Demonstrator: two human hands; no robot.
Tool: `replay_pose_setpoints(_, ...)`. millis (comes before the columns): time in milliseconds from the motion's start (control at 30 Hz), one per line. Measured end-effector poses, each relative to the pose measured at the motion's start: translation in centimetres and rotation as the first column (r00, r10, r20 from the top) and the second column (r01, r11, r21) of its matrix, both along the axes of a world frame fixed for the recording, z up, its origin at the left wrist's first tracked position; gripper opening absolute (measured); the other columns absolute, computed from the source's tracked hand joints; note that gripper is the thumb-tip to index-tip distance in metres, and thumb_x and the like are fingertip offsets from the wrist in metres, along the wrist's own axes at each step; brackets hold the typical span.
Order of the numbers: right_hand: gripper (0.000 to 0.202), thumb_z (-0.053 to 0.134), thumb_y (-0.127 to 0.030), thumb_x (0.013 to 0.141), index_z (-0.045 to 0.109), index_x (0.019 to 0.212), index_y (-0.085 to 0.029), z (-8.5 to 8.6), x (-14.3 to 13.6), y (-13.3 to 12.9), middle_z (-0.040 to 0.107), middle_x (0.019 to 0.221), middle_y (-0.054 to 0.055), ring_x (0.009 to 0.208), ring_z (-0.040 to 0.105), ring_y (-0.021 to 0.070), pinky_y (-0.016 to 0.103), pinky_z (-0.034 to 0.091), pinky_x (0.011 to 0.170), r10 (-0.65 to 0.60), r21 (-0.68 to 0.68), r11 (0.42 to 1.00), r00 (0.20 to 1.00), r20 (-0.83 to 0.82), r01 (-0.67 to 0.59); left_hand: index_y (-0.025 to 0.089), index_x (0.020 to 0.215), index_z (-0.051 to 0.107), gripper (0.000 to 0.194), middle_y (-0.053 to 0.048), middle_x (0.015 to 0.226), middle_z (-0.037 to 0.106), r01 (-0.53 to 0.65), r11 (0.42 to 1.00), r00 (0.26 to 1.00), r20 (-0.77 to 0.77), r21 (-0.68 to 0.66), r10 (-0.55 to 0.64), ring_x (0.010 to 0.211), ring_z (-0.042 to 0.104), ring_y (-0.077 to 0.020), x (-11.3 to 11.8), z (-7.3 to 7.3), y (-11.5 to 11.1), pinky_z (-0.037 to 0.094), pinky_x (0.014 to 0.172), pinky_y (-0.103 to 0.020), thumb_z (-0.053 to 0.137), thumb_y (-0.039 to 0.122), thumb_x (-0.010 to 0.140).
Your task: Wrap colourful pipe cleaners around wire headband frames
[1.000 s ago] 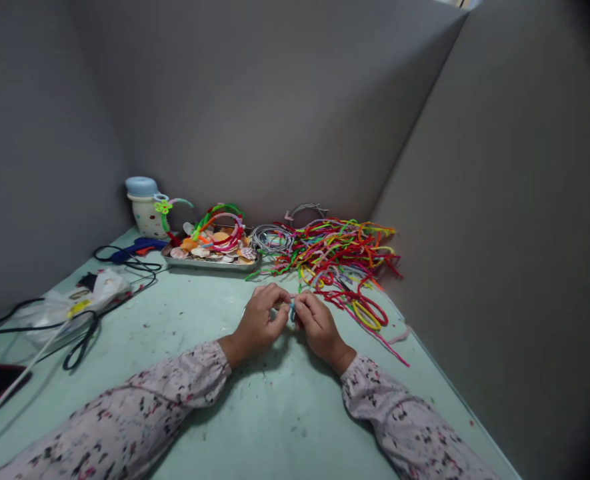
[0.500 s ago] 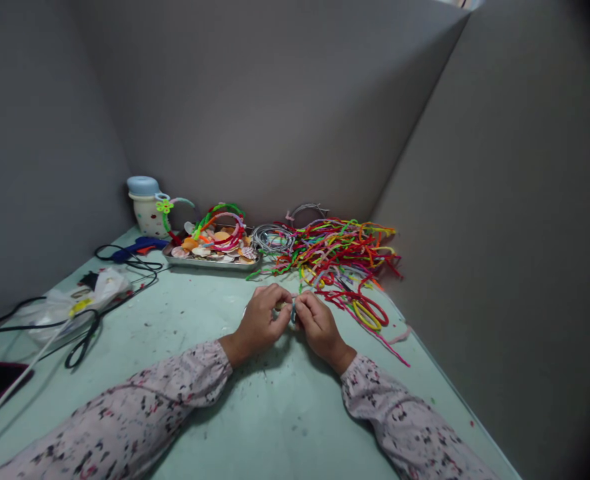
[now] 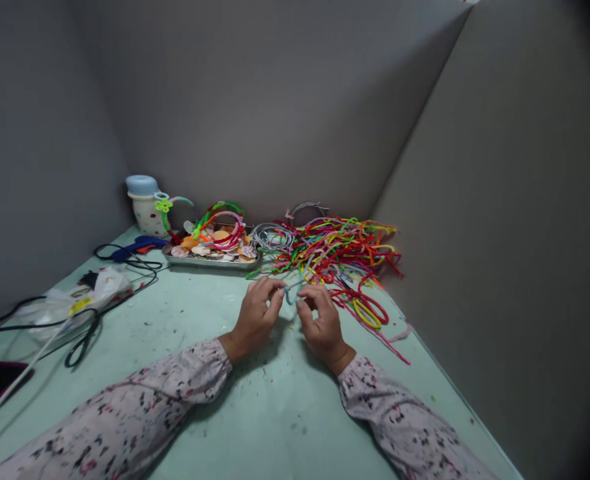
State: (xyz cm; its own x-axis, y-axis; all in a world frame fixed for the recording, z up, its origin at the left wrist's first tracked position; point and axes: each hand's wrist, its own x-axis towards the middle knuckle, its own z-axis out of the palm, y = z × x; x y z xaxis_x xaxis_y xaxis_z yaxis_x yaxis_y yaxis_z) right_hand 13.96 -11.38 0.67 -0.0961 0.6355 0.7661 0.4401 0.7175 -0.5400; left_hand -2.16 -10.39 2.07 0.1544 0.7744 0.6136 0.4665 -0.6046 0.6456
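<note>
A light blue pipe cleaner (image 3: 289, 298) is bent into a small loop between my hands, and its free end rises toward the back. My left hand (image 3: 257, 311) is closed, pinching one side of the loop between thumb and fingertips. From those fingertips a thin grey strand (image 3: 295, 285) runs to the right. My right hand (image 3: 321, 325) has curled fingers, with the index fingertip at the other side of the pipe cleaner and the thumb just below. How firm its grip is does not show clearly. Both hands are held low above the pale green tabletop (image 3: 285, 413).
Behind my hands lies a tangled heap of coloured pipe cleaners (image 3: 345, 247), with coiled grey wire (image 3: 273, 237) beside it. A metal tray (image 3: 209, 264) holds shells and pipe-cleaner hoops. Left are a lidded jar (image 3: 149, 210), a blue-handled tool (image 3: 139, 247), black cables and a plastic bag (image 3: 107, 285).
My hands have moved slightly apart, from nearly touching fingertips. The light blue pipe cleaner's loop and rising end now show between them.
</note>
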Motion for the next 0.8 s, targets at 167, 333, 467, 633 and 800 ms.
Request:
replay_pose_setpoints(167,0.024,0.051,-0.023,0.091,0.056,0.114,-0.02,-0.27,-0.21,0.22,0.058,0.106,0.008,0.079,0.058,0.0159,0.029,0.051,0.067,0.058,-0.122,0.991,0.996,0.07,-0.049,0.019,0.094,0.057,0.012,-0.004,0.089,0.059,-0.006,1.0,0.999,0.042,0.01,0.005,0.089,0.054,-0.0188,0.05,-0.18,0.04,0.04,0.081,-0.033,0.045,0.023,0.093)
replay_pose_setpoints(333,0.023,0.05,-0.026,0.092,0.058,0.114,-0.02,-0.58,0.04,0.27,0.064,0.095,0.005,0.071,0.059,0.0145,0.028,0.049,0.068,0.089,-0.193,0.979,0.993,0.079,-0.072,0.019,0.094,0.056,0.011,-0.004,0.089,0.059,-0.016,1.0,0.997,0.071,0.01,0.015,0.088,0.054,-0.0186,0.11,-0.3,0.21,0.041,0.08,-0.032,0.045,0.023,0.093)
replay_pose_setpoints(467,0.02,0.049,-0.026,0.093,0.061,0.108,-0.02,-0.61,0.16,0.05,0.068,0.093,0.004,0.075,0.063,0.0144,0.027,0.05,0.071,0.09,-0.173,0.982,0.994,0.055,-0.079,0.019,0.095,0.055,0.011,-0.004,0.09,0.059,-0.026,1.0,0.997,0.071,0.0,0.026,0.089,0.054,-0.0189,0.1,-0.26,0.33,0.042,0.081,-0.033,0.045,0.024,0.092)
replay_pose_setpoints(633,0.016,0.051,-0.025,0.091,0.064,0.099,-0.02,-0.41,0.14,-0.21,0.07,0.088,0.005,0.068,0.062,0.014,0.026,0.049,0.064,0.049,-0.059,0.997,0.996,0.074,-0.045,0.019,0.095,0.055,0.012,-0.005,0.09,0.059,-0.044,0.999,0.996,0.072,-0.001,0.044,0.09,0.055,-0.0193,0.03,-0.27,0.33,0.043,0.082,-0.034,0.044,0.024,0.093)
replay_pose_setpoints(800,0.013,0.053,-0.025,0.089,0.063,0.095,-0.021,-0.18,0.04,-0.54,0.07,0.08,0.003,0.058,0.06,0.0131,0.026,0.049,0.058,0.032,0.024,0.999,0.987,0.159,-0.037,0.02,0.098,0.056,0.015,-0.006,0.097,0.058,-0.074,0.997,0.987,0.138,-0.031,0.077,0.096,0.056,-0.0202,-0.1,-0.64,0.72,0.045,0.084,-0.035,0.042,0.025,0.093)
